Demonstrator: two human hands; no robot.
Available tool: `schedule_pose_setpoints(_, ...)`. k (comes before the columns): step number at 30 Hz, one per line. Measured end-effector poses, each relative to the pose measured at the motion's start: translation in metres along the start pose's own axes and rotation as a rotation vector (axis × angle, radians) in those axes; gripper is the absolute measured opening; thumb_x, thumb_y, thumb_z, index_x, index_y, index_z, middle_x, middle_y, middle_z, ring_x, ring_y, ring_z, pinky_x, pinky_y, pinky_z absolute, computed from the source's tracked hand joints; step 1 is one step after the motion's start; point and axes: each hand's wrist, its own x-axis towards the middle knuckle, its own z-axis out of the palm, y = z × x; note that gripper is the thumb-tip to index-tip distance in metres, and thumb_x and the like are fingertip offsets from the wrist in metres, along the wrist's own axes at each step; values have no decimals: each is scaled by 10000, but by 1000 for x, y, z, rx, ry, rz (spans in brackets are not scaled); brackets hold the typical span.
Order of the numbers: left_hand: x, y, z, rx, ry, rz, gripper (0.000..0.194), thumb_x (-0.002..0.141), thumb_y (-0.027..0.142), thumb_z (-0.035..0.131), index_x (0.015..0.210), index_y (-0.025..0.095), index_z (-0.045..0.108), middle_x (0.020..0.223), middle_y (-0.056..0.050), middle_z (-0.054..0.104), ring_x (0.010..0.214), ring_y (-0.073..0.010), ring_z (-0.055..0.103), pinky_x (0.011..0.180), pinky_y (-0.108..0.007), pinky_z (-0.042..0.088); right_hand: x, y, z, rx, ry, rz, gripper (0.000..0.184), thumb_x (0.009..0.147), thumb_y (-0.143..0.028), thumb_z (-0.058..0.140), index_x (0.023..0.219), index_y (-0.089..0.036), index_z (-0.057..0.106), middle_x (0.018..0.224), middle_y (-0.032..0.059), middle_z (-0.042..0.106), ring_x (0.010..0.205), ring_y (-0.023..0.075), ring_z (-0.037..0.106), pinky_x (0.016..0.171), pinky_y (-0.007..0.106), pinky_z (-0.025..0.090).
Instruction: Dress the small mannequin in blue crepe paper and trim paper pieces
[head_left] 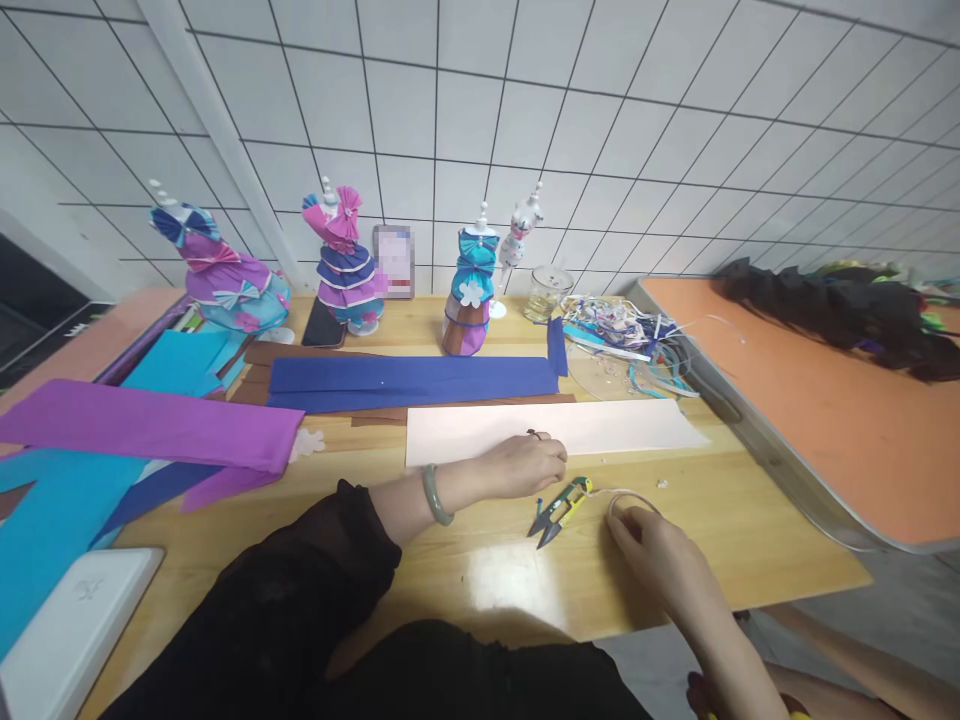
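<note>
My left hand (525,466), with a green bangle at the wrist, lies over the near edge of a pale pink fabric strip (622,428). Its fingers are curled in, and whatever they hold is hidden. Just right of it lie yellow and green thread snips (561,512), blades toward me. My right hand (654,550) is closed near the table's front right, pinching a thin white strip (637,496) that loops over the fingers and runs toward the snips' handle end.
Dressed miniature mannequins (476,290) line the wall, beside a glass jar (549,295) and scrap pile (626,335). Blue (412,382) and purple (150,425) fabric strips lie left and behind. A white box-like object (90,620) sits front left; an orange table (810,400) adjoins right.
</note>
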Motion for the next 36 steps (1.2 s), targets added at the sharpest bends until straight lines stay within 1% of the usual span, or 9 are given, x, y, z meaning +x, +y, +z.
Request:
schedule_pose_setpoints(7, -1, -4, -16, -447, -59, -162, 162, 845, 181, 483, 872, 160, 642, 853, -27, 669, 757, -108, 590, 695, -215, 414, -2, 0, -1, 5, 107, 41, 306, 852, -440, 358, 689, -244, 528, 702, 59, 669, 691, 250, 638, 565, 303, 380)
schedule_pose_setpoints(9, -2, -3, -19, -520, -52, -192, 159, 822, 172, 494, 863, 151, 646, 834, -25, 668, 726, -97, 585, 671, -203, 411, 1, 2, 2, 63, 162, 56, 278, 836, -467, 391, 822, -236, 546, 739, 61, 679, 678, 253, 644, 547, 305, 381)
schedule_pose_setpoints(12, -2, 0, -21, -585, -68, -278, 168, 793, 183, 510, 877, 151, 652, 832, -18, 668, 719, -92, 583, 649, -190, 410, 6, 4, 7, 160, 233, 48, 401, 831, -483, 401, 1087, -192, 506, 781, 70, 684, 661, 255, 651, 530, 308, 390)
schedule_pose_setpoints(15, -2, 3, -23, -589, -77, -340, 270, 783, 301, 554, 989, 155, 650, 855, -24, 672, 717, -103, 581, 637, -196, 409, 10, 2, 6, 180, 242, -22, 517, 852, -441, 374, 1278, -150, 418, 758, 71, 682, 655, 250, 654, 550, 310, 406)
schedule_pose_setpoints(17, -2, 4, -24, -566, -82, -350, 349, 783, 365, 556, 1048, 158, 648, 851, -28, 674, 696, -107, 573, 625, -200, 401, 12, 1, 4, 165, 231, -56, 518, 873, -419, 347, 1321, -166, 400, 775, 74, 691, 676, 248, 658, 572, 312, 420)
schedule_pose_setpoints(22, -3, 1, -24, -544, -140, -357, 272, 797, 336, 524, 939, 191, 704, 812, -10, 692, 651, -99, 568, 584, -195, 370, 21, 7, 3, 218, 187, -171, 366, 890, -418, 349, 1044, -208, 605, 1018, 98, 693, 901, 264, 644, 730, 339, 452)
schedule_pose_setpoints(26, -4, -3, -23, -513, -137, -366, 215, 772, 274, 528, 834, 190, 716, 752, -5, 687, 623, -103, 563, 566, -203, 356, 29, 14, 6, 309, 186, -260, 332, 869, -426, 416, 990, -193, 621, 1044, 111, 677, 930, 258, 627, 791, 348, 451)
schedule_pose_setpoints(31, -4, -5, -26, -458, -103, -383, 187, 735, 252, 535, 773, 189, 707, 737, -1, 677, 619, -107, 552, 574, -212, 351, 31, 16, 3, 304, 152, -337, 269, 865, -412, 436, 853, -210, 612, 908, 96, 661, 816, 241, 615, 739, 342, 452)
schedule_pose_setpoints(36, -4, -4, -28, -475, -104, -416, 194, 723, 252, 521, 772, 189, 698, 746, -3, 671, 639, -108, 545, 572, -205, 350, 36, 17, 0, 342, 204, -380, 285, 855, -421, 449, 728, -209, 591, 766, 72, 582, 732, 217, 571, 701, 337, 450)
